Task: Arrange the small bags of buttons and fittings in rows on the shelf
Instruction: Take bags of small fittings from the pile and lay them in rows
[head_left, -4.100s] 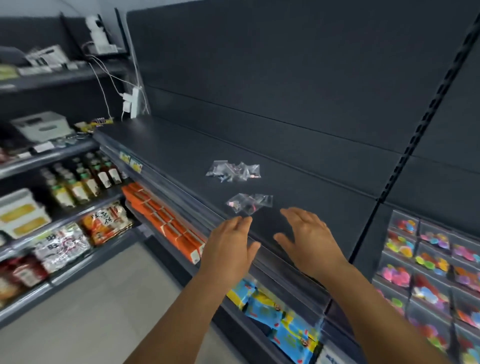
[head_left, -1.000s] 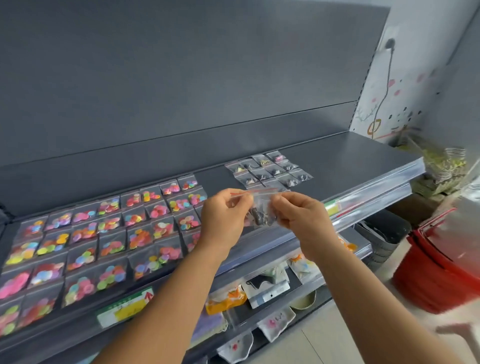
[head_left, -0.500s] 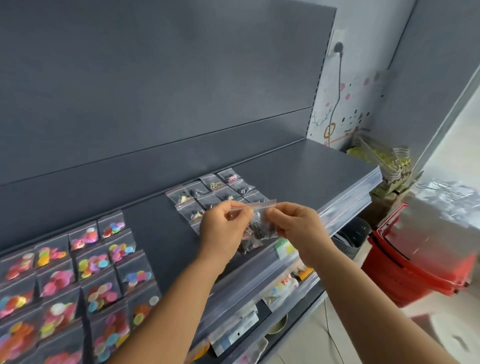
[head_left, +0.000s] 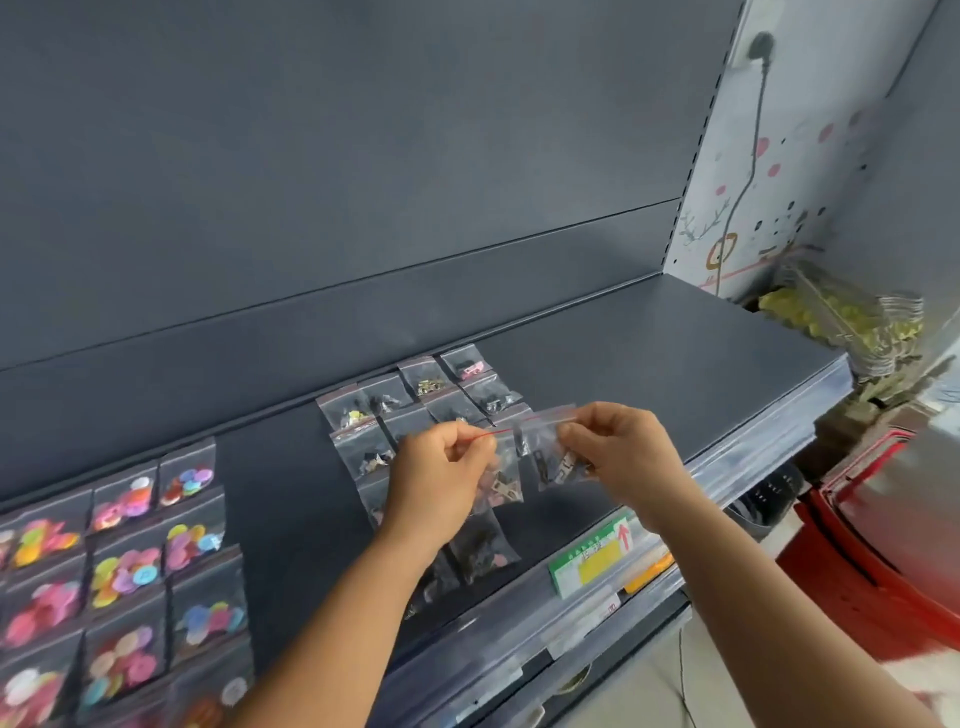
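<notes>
Above the dark grey shelf (head_left: 649, 353), two clear zip bags of fittings (head_left: 540, 457) with red seal lines hang side by side, dark and metal pieces inside. Left hand (head_left: 441, 478) pinches the top of one, right hand (head_left: 618, 452) the other. Behind them lie laid-out fitting bags (head_left: 415, 395) in rows, partly hidden, so uncountable. Bags of coloured buttons (head_left: 124, 566) fill the shelf's left. One green-and-yellow price label (head_left: 592, 561) fronts the edge.
</notes>
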